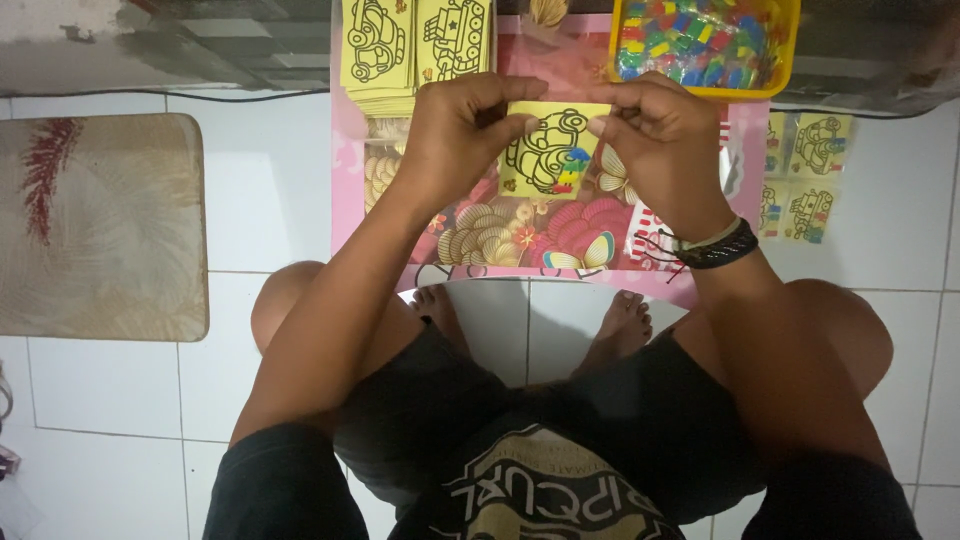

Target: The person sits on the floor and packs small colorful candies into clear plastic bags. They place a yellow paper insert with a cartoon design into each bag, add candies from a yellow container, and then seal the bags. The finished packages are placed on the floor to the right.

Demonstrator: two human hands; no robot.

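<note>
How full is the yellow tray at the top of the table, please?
Roughly full: the yellow tray is covered with small multicoloured pieces across its whole visible floor. Its top edge is cut off, so its depth cannot be told.

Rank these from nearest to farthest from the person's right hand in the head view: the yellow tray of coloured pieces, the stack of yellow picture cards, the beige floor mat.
1. Yellow tray of coloured pieces: just above the right hand, at the top right.
2. Stack of yellow picture cards: top, beyond the left hand.
3. Beige floor mat: far left on the tiles.
</note>
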